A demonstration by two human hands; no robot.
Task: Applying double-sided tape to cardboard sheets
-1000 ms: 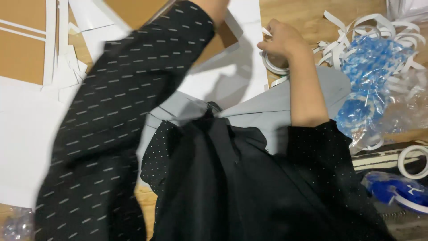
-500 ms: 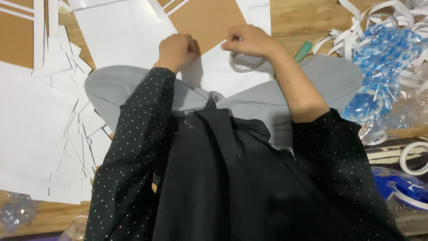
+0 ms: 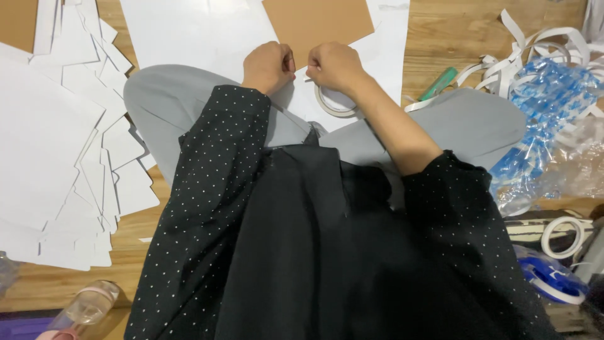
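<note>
One view was given, taken from a head-worn camera that looked steeply down from close by. The wooden floor (image 3: 478,38) filled the frame's edges, the black dotted blouse (image 3: 302,252) its lower centre.

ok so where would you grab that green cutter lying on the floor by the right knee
Probably by the middle of the green cutter, pinched across its narrow width from above. It lies flat and slanted on the wooden floor, its long sides bare. Its lower end sits by the grey trouser knee and white paper strips, so come from the upper left.
</note>
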